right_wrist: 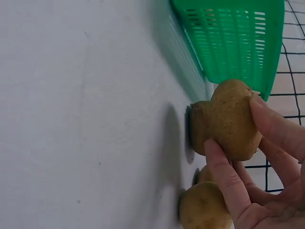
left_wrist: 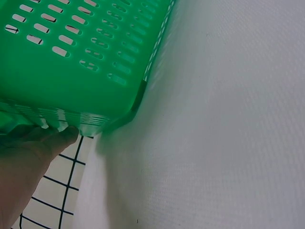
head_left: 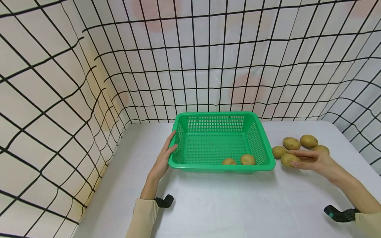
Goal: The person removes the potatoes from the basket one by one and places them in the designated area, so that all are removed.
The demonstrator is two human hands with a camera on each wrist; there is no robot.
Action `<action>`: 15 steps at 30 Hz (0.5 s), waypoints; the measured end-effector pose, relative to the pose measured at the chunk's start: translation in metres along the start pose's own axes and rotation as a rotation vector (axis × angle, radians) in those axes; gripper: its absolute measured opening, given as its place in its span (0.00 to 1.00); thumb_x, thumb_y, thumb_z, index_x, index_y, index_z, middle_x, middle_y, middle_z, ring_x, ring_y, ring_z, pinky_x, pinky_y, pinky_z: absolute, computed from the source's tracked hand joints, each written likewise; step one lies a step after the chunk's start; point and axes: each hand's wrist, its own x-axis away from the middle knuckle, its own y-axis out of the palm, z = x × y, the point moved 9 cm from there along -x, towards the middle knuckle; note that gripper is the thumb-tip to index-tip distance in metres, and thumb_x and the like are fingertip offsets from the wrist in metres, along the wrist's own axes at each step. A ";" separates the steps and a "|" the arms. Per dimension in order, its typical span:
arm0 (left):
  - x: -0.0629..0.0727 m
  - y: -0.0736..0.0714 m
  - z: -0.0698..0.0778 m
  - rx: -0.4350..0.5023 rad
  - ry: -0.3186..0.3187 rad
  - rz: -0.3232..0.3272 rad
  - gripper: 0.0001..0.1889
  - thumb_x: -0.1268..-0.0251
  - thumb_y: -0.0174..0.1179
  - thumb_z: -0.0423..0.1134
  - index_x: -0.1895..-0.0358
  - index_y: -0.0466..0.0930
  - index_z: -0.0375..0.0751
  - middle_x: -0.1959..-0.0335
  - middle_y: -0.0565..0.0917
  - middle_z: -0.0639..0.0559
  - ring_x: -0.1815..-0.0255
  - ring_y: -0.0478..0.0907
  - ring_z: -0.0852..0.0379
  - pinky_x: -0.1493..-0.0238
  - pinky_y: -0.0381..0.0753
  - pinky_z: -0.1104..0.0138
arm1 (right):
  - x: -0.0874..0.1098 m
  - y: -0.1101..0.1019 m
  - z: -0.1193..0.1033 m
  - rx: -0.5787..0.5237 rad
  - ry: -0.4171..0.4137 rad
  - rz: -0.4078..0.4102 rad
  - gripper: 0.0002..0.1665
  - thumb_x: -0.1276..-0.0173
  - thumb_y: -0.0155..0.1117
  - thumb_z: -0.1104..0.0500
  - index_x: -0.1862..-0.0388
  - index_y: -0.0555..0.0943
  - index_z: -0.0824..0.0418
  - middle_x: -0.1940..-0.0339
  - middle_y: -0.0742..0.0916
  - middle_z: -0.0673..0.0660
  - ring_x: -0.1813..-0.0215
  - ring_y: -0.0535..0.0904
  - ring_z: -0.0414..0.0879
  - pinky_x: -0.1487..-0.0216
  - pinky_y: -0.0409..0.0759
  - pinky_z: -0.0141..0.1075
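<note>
A green plastic basket point(head_left: 214, 167) with slotted walls stands on the table. Two potatoes lie inside it near the front wall, one of them a round potato point(head_left: 248, 160). My left hand point(head_left: 161, 162) holds the basket's left rim, thumb over the edge; its other fingers are partly hidden. To the right of the basket, my right hand point(head_left: 322, 162) pinches a potato point(right_wrist: 235, 119) between thumb and fingertips, raised off the table. Loose potatoes surround that hand, among them a potato point(head_left: 291, 143) behind it and another potato point(right_wrist: 205, 206) below the fingers.
A white cloth covers the table point(head_left: 220, 205). Behind it and along both sides runs a black grid net point(head_left: 208, 69) against pale walls. Further potatoes point(head_left: 309, 141) sit at the table's right, close to the basket's right end.
</note>
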 end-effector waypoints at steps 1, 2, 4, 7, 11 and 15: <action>0.000 0.000 0.000 0.002 0.000 -0.002 0.32 0.16 0.42 0.47 0.16 0.45 0.68 0.13 0.41 0.58 0.12 0.38 0.46 0.18 0.47 0.39 | 0.000 0.003 0.001 0.013 0.015 -0.009 0.30 0.29 0.71 0.57 0.32 0.78 0.67 0.51 0.86 0.27 0.51 0.80 0.20 0.56 0.80 0.24; 0.000 0.000 0.000 0.003 -0.001 -0.002 0.32 0.16 0.42 0.47 0.16 0.45 0.68 0.13 0.41 0.58 0.13 0.38 0.46 0.18 0.47 0.39 | 0.001 0.005 0.002 0.020 0.027 -0.013 0.31 0.29 0.72 0.56 0.31 0.78 0.67 0.51 0.85 0.25 0.51 0.79 0.20 0.56 0.81 0.25; 0.000 0.000 -0.001 0.005 -0.005 0.000 0.32 0.16 0.42 0.47 0.16 0.45 0.68 0.13 0.41 0.58 0.13 0.38 0.46 0.18 0.47 0.39 | 0.002 0.010 0.003 0.040 0.050 -0.025 0.33 0.29 0.72 0.53 0.30 0.77 0.67 0.51 0.81 0.21 0.51 0.76 0.18 0.55 0.81 0.25; 0.000 0.000 -0.001 0.002 0.001 -0.003 0.32 0.16 0.42 0.46 0.16 0.45 0.66 0.13 0.40 0.57 0.13 0.38 0.45 0.18 0.47 0.38 | 0.002 0.016 0.004 0.049 0.048 -0.025 0.32 0.28 0.71 0.53 0.31 0.78 0.67 0.51 0.80 0.20 0.50 0.75 0.17 0.55 0.81 0.25; -0.001 0.001 0.000 -0.003 0.002 -0.005 0.32 0.16 0.42 0.46 0.16 0.45 0.67 0.13 0.40 0.57 0.13 0.39 0.45 0.19 0.48 0.37 | 0.003 0.018 0.004 0.053 0.011 0.002 0.30 0.29 0.72 0.55 0.33 0.79 0.67 0.50 0.82 0.21 0.50 0.76 0.17 0.56 0.81 0.24; 0.000 0.001 0.002 -0.003 0.000 -0.003 0.32 0.16 0.43 0.47 0.16 0.45 0.68 0.13 0.41 0.58 0.13 0.40 0.45 0.19 0.49 0.38 | 0.004 0.021 0.005 0.059 -0.020 0.015 0.29 0.30 0.72 0.57 0.34 0.80 0.67 0.49 0.81 0.20 0.50 0.76 0.18 0.56 0.80 0.23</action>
